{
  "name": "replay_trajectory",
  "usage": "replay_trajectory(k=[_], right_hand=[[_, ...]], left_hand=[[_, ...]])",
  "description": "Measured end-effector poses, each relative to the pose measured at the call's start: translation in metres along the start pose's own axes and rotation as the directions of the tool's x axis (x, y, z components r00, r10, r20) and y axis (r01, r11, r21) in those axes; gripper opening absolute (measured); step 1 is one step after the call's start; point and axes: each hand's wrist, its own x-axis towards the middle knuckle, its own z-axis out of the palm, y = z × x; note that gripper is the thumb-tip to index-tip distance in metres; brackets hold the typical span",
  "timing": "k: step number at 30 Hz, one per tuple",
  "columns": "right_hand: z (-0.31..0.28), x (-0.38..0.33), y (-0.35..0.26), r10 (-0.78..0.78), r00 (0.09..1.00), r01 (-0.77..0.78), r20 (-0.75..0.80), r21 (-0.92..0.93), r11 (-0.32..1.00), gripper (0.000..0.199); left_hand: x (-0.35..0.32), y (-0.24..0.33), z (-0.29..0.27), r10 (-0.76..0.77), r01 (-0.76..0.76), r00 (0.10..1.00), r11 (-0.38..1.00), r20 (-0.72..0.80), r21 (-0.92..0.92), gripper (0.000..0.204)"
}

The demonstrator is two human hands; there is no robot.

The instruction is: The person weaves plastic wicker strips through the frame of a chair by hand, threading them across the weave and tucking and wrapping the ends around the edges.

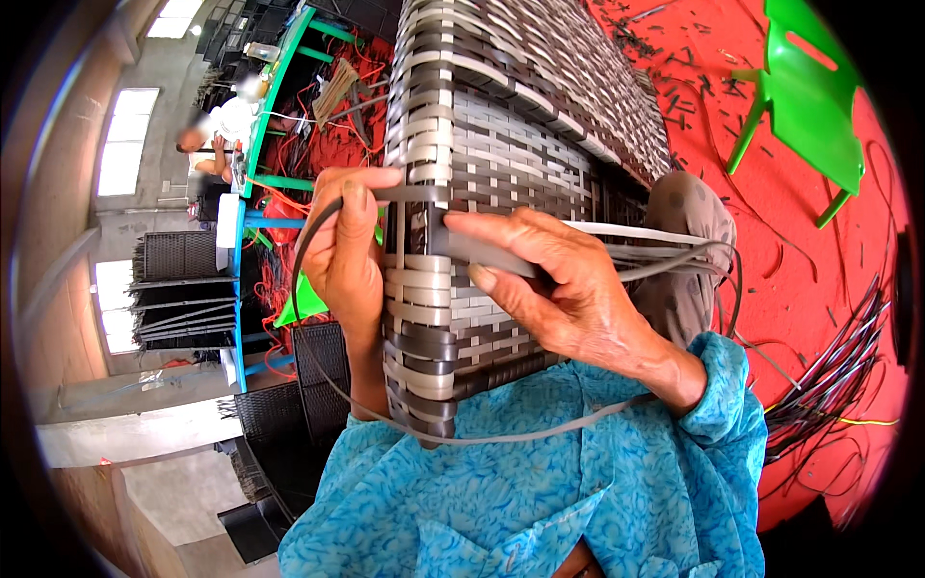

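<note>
A woven piece of furniture (520, 144) in grey, brown and pale flat strips stands before me. Its edge rail (419, 299) is wrapped in strips, with a short dark stretch bare between my hands. My left hand (349, 246), at the rail's left side, is closed on a dark weaving strip (409, 194) that crosses the rail and loops down across my front. From the right, my right hand (578, 289) pinches a grey weaving strip (482, 254) between thumb and forefinger, its end at the rail. Whether both are one strip I cannot tell.
Loose strips (665, 252) trail right past my knee (686, 250). A green plastic chair (814, 101) stands on the red floor (771, 318), with a heap of strips (838, 376) nearer. At left are a green-edged table (279, 82), dark woven panels (183, 258) and a person (207, 159).
</note>
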Motion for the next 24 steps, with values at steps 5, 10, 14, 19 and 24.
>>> replay_trajectory(k=[5,10,14,19,24], right_hand=[[0.011,-0.01,0.002,-0.007,1.0,0.008,0.029,-0.046,0.999,0.057],[0.013,-0.018,0.001,-0.026,0.999,0.028,0.023,-0.073,0.997,0.056],[0.018,-0.021,-0.003,0.033,0.999,-0.033,-0.02,0.017,0.999,0.044],[0.031,-0.03,-0.014,0.388,0.921,-0.35,0.038,0.519,0.78,0.027],[0.025,-0.031,-0.017,0.398,0.877,-0.479,0.269,0.557,0.679,0.029]], left_hand=[[-0.002,-0.002,0.002,-0.003,0.002,1.0,0.999,-0.013,-0.051,0.022],[-0.002,-0.002,0.004,0.0,-0.003,1.0,0.992,-0.024,-0.124,0.022],[-0.001,-0.001,0.004,-0.019,0.018,1.0,0.994,-0.011,-0.104,0.023],[0.001,-0.002,0.003,0.02,-0.02,1.0,0.996,0.007,-0.091,0.024],[0.002,-0.003,0.002,0.018,-0.015,0.999,0.994,0.031,-0.108,0.024]])
